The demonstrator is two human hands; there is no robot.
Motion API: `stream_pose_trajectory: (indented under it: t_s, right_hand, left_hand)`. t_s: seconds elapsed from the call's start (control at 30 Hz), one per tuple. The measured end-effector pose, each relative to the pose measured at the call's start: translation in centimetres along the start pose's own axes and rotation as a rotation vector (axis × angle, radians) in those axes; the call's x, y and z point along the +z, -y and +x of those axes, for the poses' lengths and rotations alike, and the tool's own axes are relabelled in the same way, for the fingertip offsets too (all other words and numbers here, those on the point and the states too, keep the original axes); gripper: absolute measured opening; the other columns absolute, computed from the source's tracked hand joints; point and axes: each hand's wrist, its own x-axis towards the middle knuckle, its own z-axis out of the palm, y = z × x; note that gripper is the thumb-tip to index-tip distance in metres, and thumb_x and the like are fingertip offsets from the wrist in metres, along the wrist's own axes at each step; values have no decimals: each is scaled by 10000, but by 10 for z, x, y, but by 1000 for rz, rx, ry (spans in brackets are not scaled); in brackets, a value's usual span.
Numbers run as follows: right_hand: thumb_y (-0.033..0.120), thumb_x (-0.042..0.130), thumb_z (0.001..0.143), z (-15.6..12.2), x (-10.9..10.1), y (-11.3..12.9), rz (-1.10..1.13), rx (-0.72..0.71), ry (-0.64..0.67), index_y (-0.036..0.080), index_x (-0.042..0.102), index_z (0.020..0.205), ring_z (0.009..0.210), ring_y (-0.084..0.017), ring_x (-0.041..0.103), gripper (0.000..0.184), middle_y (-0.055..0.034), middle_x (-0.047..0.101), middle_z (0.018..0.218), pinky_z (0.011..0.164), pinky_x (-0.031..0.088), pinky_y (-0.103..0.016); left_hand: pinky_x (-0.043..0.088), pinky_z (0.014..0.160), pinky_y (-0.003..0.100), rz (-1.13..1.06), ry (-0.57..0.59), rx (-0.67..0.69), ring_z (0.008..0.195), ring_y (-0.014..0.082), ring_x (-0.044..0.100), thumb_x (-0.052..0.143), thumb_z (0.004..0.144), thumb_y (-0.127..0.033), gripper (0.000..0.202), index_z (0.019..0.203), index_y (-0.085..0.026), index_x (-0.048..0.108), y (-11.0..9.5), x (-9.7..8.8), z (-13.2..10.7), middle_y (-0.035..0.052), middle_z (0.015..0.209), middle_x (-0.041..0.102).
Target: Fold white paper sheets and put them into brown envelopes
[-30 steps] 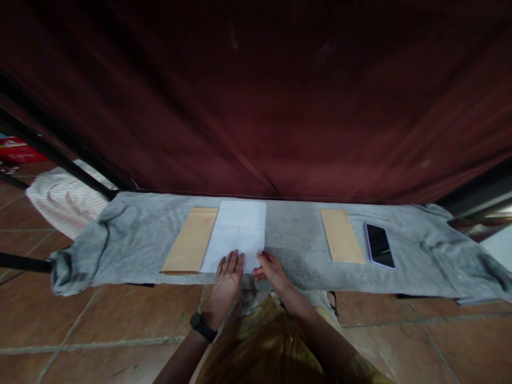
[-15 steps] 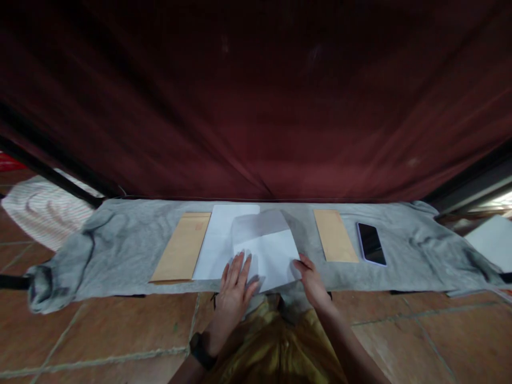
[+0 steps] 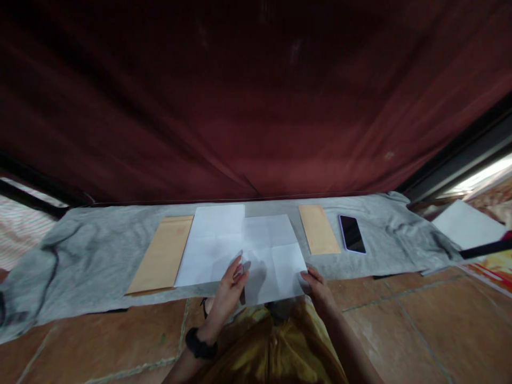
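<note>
A white creased sheet of paper [image 3: 274,256] lies in front of me on the grey cloth [image 3: 100,250], its near edge lifted off the cloth. My left hand [image 3: 230,288] pinches the sheet's near left edge. My right hand [image 3: 318,285] grips its near right corner. To the left lies a stack of white paper [image 3: 210,242], partly under the sheet. A brown envelope [image 3: 158,253] lies left of the stack. Another brown envelope [image 3: 318,229] lies right of the sheet.
A black phone [image 3: 352,233] rests on the cloth right of the second envelope. A dark red curtain [image 3: 256,106] hangs behind the cloth. Terracotta floor tiles [image 3: 420,330] run along the near side. White paper [image 3: 466,224] lies at the far right.
Both hands took one sheet off the white stack and drew it to the right; it is now spread flat beside the stack. The camera view shifted right.
</note>
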Motion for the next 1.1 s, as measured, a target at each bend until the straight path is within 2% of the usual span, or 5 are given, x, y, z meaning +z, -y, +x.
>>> stream_pose_trajectory:
  t_s: [0.1,0.33,0.53,0.83,1.1]
  right_hand:
    - [424,832,597,-1,3,15,18,47,-67,215,734,919,696,-197,665,396,-5,743,804,664,526,-303]
    - [401,818,615,-5,12,42,23,43,22,233,744,868,634,-184,634,313,11,727,745,616,491,-290]
    - [366,818,611,-13,8,53,64,78,37,220,745,854,591,-166,609,293,14,724,716,575,452,-266]
    - [349,797,643,-22,16,89,88,13,98,223,745,860,625,-205,641,256,-13,737,715,599,469,-294]
    - [359,795,639,-29,6,91,11,38,241,224,744,906,763,-244,685,304,-25,762,846,695,498,-325]
  left_hand:
    - [498,1040,402,-118,-17,-85,1213,265,640,721,805,-431,601,1352,-218,591,-6,2,1,131,1374,634]
    - [496,1026,407,-244,-38,-142,1210,274,632,760,778,-398,574,1307,-215,632,-17,6,-5,132,1360,646]
    - [515,985,437,-407,-57,-249,1212,312,632,855,656,-399,611,1192,-167,677,-26,8,-4,171,1256,696]
    - [554,900,350,-607,73,-397,980,234,738,831,718,-305,411,1084,-182,692,-43,18,2,109,1048,775]
    - [533,742,242,-663,-8,-354,803,157,722,908,581,-258,348,845,-180,697,-59,15,11,15,863,770]
